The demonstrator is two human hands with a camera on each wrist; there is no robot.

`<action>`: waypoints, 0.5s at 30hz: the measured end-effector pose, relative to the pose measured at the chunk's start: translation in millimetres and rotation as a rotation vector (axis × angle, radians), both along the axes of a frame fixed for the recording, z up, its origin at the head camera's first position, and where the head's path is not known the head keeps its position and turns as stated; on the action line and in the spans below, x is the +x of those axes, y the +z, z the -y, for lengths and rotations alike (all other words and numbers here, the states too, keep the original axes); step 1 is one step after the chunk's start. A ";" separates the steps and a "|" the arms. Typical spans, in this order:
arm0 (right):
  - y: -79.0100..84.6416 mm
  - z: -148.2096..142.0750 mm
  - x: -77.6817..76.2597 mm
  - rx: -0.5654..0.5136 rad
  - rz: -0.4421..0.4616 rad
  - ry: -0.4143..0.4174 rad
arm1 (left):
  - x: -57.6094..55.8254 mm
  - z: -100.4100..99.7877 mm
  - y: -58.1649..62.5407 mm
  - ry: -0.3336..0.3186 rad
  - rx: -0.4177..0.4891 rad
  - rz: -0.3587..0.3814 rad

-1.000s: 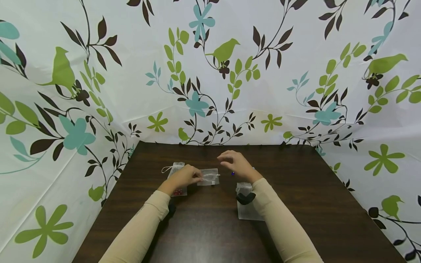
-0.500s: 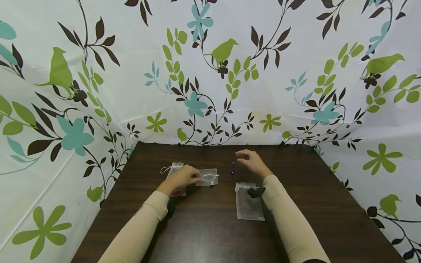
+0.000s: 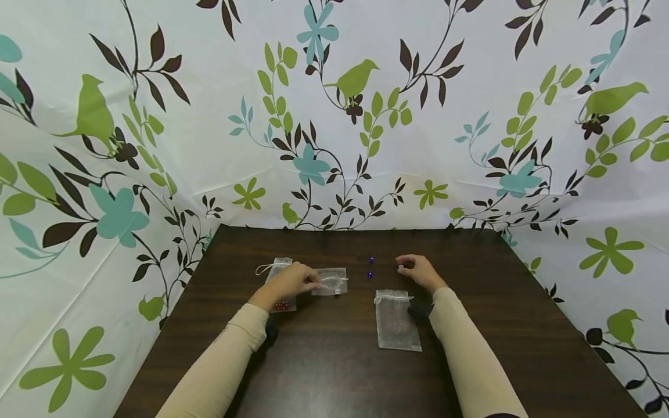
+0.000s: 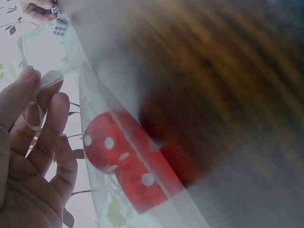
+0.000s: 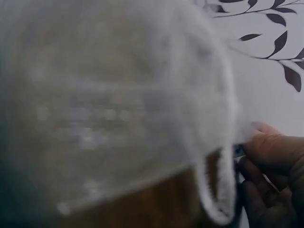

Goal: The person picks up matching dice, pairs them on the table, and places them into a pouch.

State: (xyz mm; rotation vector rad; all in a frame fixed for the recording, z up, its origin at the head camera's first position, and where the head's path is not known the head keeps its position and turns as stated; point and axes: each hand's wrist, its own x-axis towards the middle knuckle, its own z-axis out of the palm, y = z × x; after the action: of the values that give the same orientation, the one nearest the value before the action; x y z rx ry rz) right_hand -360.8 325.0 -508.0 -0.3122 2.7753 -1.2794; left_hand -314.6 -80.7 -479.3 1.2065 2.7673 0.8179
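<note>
Remaining loose were blue dice (image 3: 370, 275), with red dice (image 4: 126, 161) bagged, the left hand (image 3: 292, 283) pinching ribbon (image 4: 50, 82), the right hand (image 3: 421, 273) a die (image 3: 400, 267)

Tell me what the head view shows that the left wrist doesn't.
Only the head view: two blue dice, the flat pouch beside the right forearm.
Only the left wrist view: a small cord loop by the left hand.
Both: that hand, the right hand and its pinched die, red dice in the leftmost pouch, and a white die at the middle pouch.
</note>
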 end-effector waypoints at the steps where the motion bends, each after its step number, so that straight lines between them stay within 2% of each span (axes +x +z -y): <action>1: -1.3 -0.8 0.2 0.000 -0.003 0.003 | 0.1 0.2 0.2 0.000 -0.002 0.000; 15: -6.3 -0.8 -0.1 0.038 -0.067 -0.015 | 1.8 1.8 2.2 0.012 -0.005 0.018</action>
State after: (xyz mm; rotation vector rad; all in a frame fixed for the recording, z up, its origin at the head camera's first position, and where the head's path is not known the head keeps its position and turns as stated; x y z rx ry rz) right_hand -360.9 325.8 -514.4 -0.3379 2.8592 -1.2403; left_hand -312.7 -82.5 -477.1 1.1772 2.7630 0.8184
